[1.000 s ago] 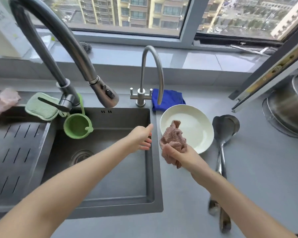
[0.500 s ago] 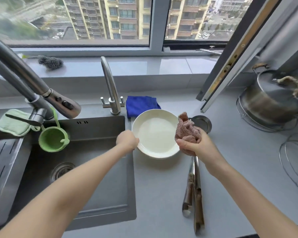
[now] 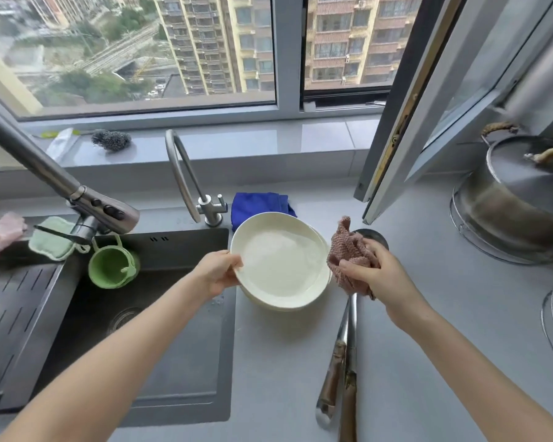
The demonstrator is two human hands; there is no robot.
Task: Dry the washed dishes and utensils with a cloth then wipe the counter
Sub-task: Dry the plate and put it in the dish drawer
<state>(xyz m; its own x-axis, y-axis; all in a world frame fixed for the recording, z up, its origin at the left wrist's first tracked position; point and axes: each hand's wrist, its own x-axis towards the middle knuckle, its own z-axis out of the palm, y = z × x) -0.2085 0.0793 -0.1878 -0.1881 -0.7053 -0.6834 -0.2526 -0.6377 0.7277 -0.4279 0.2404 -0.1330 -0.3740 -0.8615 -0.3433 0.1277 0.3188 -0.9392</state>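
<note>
A white plate (image 3: 280, 261) is tilted up off a second white plate beneath it, on the grey counter (image 3: 444, 330) right of the sink. My left hand (image 3: 219, 271) grips the top plate's left rim. My right hand (image 3: 375, 275) is closed on a bunched brownish-pink cloth (image 3: 348, 250), just right of the plates. Two long-handled steel utensils (image 3: 342, 362) lie on the counter below my right hand, their heads partly hidden behind the cloth.
A dark sink (image 3: 141, 314) lies at left with a pull-out faucet (image 3: 77, 193), a slim tap (image 3: 189, 183) and a green cup (image 3: 112, 266). A blue cloth (image 3: 256, 202) sits behind the plates. A steel pot (image 3: 517, 193) and an open window frame (image 3: 393, 148) are at right.
My left hand reached from over the sink to the plate's rim, took hold and tilted the top plate up. My right hand with the cloth moved to the plate's right side.
</note>
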